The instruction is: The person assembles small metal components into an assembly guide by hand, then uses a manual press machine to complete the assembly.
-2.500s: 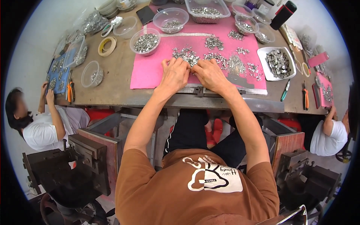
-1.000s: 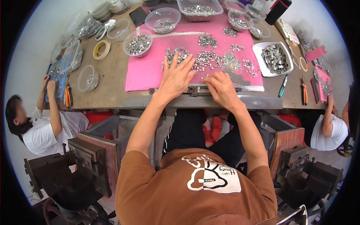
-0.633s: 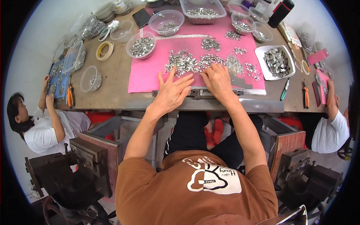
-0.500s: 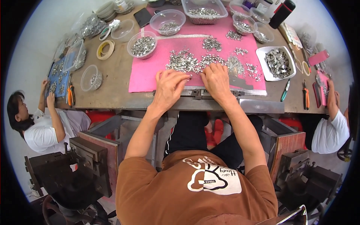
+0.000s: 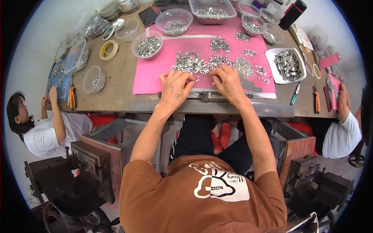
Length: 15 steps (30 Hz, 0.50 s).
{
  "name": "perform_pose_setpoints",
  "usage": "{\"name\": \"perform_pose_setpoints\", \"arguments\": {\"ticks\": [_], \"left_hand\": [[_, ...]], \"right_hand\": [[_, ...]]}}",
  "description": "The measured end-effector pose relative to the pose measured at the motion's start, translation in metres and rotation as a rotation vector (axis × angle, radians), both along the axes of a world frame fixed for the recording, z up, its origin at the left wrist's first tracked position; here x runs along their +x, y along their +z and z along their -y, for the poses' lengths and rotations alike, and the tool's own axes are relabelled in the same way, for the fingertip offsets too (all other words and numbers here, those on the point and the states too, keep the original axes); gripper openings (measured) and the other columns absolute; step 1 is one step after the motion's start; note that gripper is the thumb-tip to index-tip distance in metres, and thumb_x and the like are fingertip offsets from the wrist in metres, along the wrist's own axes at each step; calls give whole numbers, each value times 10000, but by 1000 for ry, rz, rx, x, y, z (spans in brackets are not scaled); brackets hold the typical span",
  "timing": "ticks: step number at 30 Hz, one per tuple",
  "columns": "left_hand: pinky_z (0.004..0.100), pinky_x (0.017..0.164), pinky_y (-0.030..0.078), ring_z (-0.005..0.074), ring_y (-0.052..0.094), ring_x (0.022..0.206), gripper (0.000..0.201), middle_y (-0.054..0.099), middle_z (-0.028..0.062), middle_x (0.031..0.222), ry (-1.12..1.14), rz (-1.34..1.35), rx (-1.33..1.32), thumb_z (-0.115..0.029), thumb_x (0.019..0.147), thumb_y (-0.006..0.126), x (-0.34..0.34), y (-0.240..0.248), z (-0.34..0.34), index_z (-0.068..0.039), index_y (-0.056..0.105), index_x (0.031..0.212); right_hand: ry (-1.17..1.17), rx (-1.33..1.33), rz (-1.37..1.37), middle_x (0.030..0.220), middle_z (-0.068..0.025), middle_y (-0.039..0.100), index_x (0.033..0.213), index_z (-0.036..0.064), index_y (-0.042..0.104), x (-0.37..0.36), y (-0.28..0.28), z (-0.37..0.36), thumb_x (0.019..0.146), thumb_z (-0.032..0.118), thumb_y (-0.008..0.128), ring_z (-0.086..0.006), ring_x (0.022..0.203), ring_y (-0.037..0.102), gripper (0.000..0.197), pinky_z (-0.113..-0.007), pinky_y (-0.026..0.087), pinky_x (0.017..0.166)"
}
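Both hands are over the near part of a pink mat [image 5: 149,79]. My left hand [image 5: 175,87] is closed, its thumb and fingertips drawn together just below a heap of small silvery metal pieces [image 5: 189,62]. Closed as well, my right hand [image 5: 229,83] has its fingertips beside a second heap of metal pieces [image 5: 218,61]. Anything pinched in either hand is too small or hidden to name. Between and below the hands, a narrow metal bar [image 5: 206,95] with a block on it runs along the bench edge.
Clear plastic bowls of metal pieces [image 5: 148,46] stand behind the mat, and a white dish [image 5: 284,79] of larger pieces is on the right. Tape [image 5: 109,50], orange-handled pliers [image 5: 316,99] and a green-handled tool [image 5: 295,94] lie on the bench. Co-workers sit on either side.
My right hand has shifted slightly right and its fingers have curled in more. My left fingertips have drawn back a little. The left co-worker's hands have come off the blue mat.
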<state>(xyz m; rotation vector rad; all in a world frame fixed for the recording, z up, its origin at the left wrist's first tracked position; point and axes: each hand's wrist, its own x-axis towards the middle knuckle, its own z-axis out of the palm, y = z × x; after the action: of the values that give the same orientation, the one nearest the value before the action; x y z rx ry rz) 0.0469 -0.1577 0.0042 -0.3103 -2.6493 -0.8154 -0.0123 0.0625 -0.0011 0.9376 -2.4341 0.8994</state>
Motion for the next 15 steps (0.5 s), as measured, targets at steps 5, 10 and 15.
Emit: {"name": "perform_pose_setpoints", "arguments": {"ticks": [5, 10, 15], "left_hand": [[493, 973, 325, 240, 578, 940, 85, 639, 7, 860, 5, -34, -34, -242, 862, 764, -2, -6, -2, -168, 752, 903], [466, 970, 330, 217, 580, 909, 93, 637, -1, 855, 0, -100, -68, -227, 851, 787, -1, -5, -3, -156, 766, 907], [475, 988, 325, 215, 582, 915, 89, 635, -1, 862, -7, -69, -70, -188, 855, 772, -2, -6, -2, -153, 738, 929]], "right_hand": [[3, 36, -63, 835, -62, 603, 921, 78, 710, 2, -3, 5, 840, 66, 732, -258, 833, 601, 84, -399, 407, 795], [-50, 69, -52, 867, -81, 621, 907, 72, 706, -3, -9, 13, 847, 84, 724, -273, 864, 616, 64, -409, 416, 816], [-16, 36, -13, 854, -78, 621, 883, 76, 685, -9, -13, 12, 850, 84, 720, -280, 831, 611, 48, -409, 414, 790]]}}
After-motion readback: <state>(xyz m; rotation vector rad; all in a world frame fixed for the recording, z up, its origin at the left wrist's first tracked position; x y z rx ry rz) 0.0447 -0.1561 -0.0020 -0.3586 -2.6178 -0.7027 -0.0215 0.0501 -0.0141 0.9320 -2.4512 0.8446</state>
